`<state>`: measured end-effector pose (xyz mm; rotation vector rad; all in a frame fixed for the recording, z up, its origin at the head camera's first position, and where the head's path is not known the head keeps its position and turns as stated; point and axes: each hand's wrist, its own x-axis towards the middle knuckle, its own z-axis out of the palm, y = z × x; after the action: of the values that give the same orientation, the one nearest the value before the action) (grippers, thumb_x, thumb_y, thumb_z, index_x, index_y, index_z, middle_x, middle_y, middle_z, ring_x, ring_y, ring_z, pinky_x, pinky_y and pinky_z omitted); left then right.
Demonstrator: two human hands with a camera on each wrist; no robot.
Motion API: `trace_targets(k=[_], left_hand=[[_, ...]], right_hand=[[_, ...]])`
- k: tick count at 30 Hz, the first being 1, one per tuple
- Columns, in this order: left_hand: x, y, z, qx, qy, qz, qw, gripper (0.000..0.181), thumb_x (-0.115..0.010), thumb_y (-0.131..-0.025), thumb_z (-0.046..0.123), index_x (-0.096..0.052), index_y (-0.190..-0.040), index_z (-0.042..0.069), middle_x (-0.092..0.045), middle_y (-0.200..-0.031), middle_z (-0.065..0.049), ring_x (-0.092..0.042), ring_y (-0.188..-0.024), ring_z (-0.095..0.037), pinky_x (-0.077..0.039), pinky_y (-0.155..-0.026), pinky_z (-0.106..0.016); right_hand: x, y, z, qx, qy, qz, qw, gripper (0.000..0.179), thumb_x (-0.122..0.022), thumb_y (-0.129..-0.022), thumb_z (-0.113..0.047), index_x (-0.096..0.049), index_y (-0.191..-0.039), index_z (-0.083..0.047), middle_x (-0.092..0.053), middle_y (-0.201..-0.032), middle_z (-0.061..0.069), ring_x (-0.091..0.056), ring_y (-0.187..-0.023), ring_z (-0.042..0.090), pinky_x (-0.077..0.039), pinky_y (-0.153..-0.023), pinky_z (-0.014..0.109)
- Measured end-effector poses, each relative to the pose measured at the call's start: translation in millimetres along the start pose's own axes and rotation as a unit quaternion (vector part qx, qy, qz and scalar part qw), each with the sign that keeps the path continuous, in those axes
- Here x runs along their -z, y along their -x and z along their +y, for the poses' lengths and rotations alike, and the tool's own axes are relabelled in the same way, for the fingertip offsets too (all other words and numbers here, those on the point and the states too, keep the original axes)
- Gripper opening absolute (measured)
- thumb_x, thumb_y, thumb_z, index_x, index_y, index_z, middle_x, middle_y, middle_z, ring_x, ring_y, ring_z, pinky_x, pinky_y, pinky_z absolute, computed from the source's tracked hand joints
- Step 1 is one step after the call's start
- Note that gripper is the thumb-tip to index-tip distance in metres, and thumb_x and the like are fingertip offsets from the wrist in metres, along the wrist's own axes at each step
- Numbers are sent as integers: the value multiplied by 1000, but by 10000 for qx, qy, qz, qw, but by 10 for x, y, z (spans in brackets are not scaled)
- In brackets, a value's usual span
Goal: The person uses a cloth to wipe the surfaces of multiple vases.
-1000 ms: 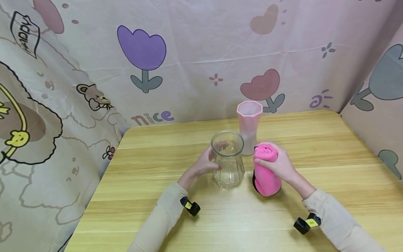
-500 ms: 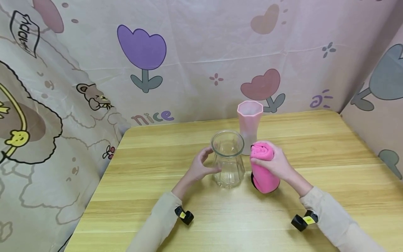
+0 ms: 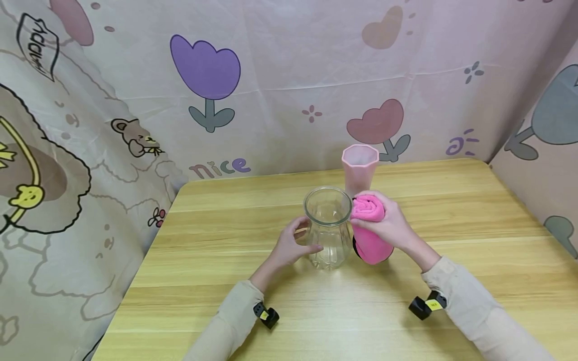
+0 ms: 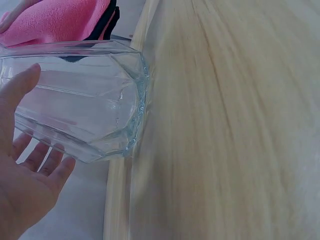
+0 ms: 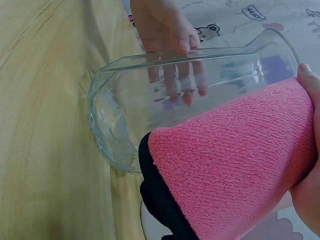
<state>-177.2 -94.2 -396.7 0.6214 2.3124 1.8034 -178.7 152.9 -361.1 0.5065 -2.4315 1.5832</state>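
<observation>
A clear glass vase stands upright on the wooden table. My left hand cups its left side, thumb at the front and fingers behind; in the left wrist view the thumb overlaps the glass wall. With my right hand I grip a rolled pink towel near its top. The roll leans, its upper end toward the vase rim, and its lower end has black edging. In the right wrist view the towel covers part of the vase.
Right behind the towel stands a tall pink faceted vase, its lower part hidden. A printed cloth backdrop rises along the back and sides of the wooden table.
My right hand has carried the rolled towel left and slightly back, up beside the glass vase. My left hand has shifted a little at the vase, which stays in place.
</observation>
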Motion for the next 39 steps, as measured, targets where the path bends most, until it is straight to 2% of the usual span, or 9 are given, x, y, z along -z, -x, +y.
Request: trace_targets(k=[5,12,18,26,31,35,39], left_hand=[[-2,-6,-10,63,-33,-7,10000,67,-75,-69,-1,-42,-127,-6,-46,-124,-24,-41,-117,-36,-36,-102,-45],[-14,-3,-4,57,-44,45,10000,66,-75,-69,0,-43,-126,-5,-48,-123,-21,-44,-116,-33,-37,-101,-45],[-15,-12,-35,60,-24,54,10000,67,-75,-68,0,-43,-126,-5,-48,-123,-21,-44,-116,-33,-37,-101,-45],[-19,-80,-310,64,-28,160,9998,71,-78,-68,3,-42,-130,1,-47,-126,-15,-43,-118,-29,-38,-102,-40],[-22,-81,-334,-20,-152,217,9996,72,-79,-67,8,-44,-129,3,-49,-125,-12,-45,-116,-26,-40,-100,-37],[-25,-81,-333,10,-186,217,9996,71,-79,-67,7,-44,-129,3,-49,-124,-12,-45,-116,-25,-40,-100,-37],[-25,-70,-267,17,-139,172,9998,70,-78,-67,4,-44,-128,0,-49,-124,-15,-44,-116,-29,-39,-100,-41]], right_hand=[[-44,0,66,96,120,-52,9999,50,-78,-69,-9,-55,-113,-4,-62,-101,10,-55,-88,5,-49,-79,23],[-127,4,185,58,-4,-573,9983,49,-77,-72,-12,-54,-114,-3,-63,-102,11,-58,-90,12,-51,-79,26],[-139,15,256,-51,-11,-725,9974,47,-76,-73,-15,-54,-112,-4,-62,-98,10,-59,-88,17,-53,-76,28],[-158,72,408,-284,74,-1097,9935,45,-76,-73,-21,-54,-110,-6,-63,-94,9,-59,-82,16,-53,-70,28],[-168,108,521,-285,347,-1268,9909,50,-76,-73,-26,-54,-112,-5,-63,-94,9,-60,-79,16,-53,-66,28],[-165,142,586,-344,683,-1454,9864,55,-75,-74,-30,-53,-115,-1,-63,-94,9,-59,-80,16,-52,-67,28],[-156,166,600,-319,839,-1602,9830,53,-75,-73,-31,-54,-112,-1,-62,-92,7,-58,-79,15,-51,-68,28]])
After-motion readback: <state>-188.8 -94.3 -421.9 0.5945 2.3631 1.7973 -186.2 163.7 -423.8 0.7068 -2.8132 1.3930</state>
